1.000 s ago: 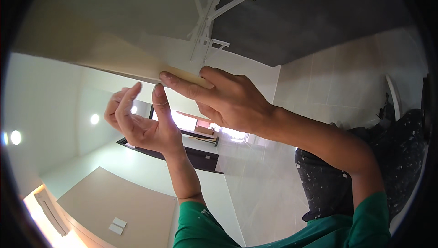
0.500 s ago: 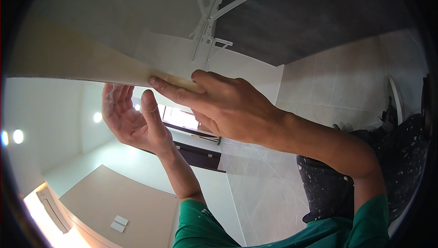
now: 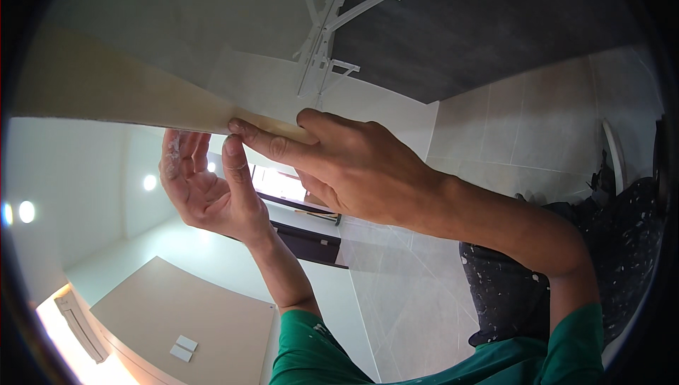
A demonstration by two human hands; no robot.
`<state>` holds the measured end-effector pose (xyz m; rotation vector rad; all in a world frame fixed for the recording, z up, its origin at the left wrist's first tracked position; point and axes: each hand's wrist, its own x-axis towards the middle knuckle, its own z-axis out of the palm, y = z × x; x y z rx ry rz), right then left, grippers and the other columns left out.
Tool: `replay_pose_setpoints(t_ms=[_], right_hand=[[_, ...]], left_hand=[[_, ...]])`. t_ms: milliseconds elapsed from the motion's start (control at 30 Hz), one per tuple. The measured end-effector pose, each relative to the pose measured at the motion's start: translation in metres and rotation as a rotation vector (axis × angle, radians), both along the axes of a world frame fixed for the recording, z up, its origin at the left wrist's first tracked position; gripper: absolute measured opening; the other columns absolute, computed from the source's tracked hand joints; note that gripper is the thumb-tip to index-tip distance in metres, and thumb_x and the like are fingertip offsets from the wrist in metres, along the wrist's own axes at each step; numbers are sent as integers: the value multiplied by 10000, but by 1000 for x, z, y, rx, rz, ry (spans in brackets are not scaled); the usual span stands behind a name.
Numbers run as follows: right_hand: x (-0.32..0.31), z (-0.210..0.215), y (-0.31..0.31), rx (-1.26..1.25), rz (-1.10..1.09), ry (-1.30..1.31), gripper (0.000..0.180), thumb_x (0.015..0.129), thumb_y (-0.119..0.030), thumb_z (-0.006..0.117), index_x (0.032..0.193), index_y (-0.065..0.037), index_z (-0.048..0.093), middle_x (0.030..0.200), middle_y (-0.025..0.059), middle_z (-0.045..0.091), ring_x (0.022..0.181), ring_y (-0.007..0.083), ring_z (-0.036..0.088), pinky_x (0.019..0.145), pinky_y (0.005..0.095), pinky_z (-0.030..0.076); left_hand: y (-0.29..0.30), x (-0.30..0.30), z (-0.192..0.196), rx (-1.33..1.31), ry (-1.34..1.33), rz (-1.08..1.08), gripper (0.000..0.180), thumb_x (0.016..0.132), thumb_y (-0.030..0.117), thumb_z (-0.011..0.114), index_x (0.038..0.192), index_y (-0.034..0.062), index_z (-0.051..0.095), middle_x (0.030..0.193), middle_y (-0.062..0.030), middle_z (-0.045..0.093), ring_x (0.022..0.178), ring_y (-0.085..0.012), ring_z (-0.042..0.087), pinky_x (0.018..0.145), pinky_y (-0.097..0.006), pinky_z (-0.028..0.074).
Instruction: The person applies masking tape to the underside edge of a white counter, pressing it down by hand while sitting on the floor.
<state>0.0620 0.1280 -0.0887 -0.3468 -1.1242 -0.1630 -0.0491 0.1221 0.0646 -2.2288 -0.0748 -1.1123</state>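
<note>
My right hand (image 3: 368, 169) reaches in from the right with its back to me. Its index finger is stretched along the lower edge of a long cream panel or wall end (image 3: 127, 95); the other fingers are curled. A narrow pale-yellow strip (image 3: 277, 122) shows between its thumb and index finger; whether it is separate from the cream edge I cannot tell. Below the same edge is my left hand (image 3: 212, 183), palm toward me, white dust on its fingers. Its fingers point up and the edge hides their tips. The left thumb stands apart, close by the right index fingertip.
White metal brackets (image 3: 329, 24) stick out beyond my hands, beside a dark grey panel (image 3: 481, 24). Pale floor tiles (image 3: 403, 293) lie below. A beige panel with white switch plates (image 3: 185, 346) and a wall-mounted air conditioner (image 3: 80, 328) are at lower left.
My left thumb has risen slightly toward the edge and the right index fingertip. The left hand has shifted a little to the right; the right hand has hardly moved.
</note>
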Motion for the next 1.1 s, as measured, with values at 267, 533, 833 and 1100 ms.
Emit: replay_pose_setpoints(t_ms=[267,533,833,1100], right_hand=[[2,0,-2,-48,45,8,752,825,-39,753,1512,-231,516,844,46,557,644,155,576,572,306,577],[6,0,-3,-23,26,-17,724,834,-50,754,1499,-193,508,855,89,591,638,188,614,565,318,582],[9,-1,-7,-75,52,-70,713,854,-78,750,1512,-191,500,898,99,581,654,210,619,598,353,587],[-12,-12,17,164,115,173,679,851,36,696,1494,-104,525,769,62,534,591,183,518,515,335,474]], left_hand=[[-1,3,-2,-17,-40,-7,583,845,16,807,1365,-29,548,1240,-191,671,1120,-292,691,982,-450,581],[-14,20,-7,29,-79,64,686,789,81,882,1376,-30,545,1103,-153,699,1049,-251,699,938,-419,591],[-18,28,5,204,-72,244,503,743,94,917,1177,11,675,1015,-83,678,916,-199,718,780,-343,633],[-16,27,10,279,9,230,475,733,48,907,1157,11,697,993,-62,676,912,-188,729,722,-321,647]])
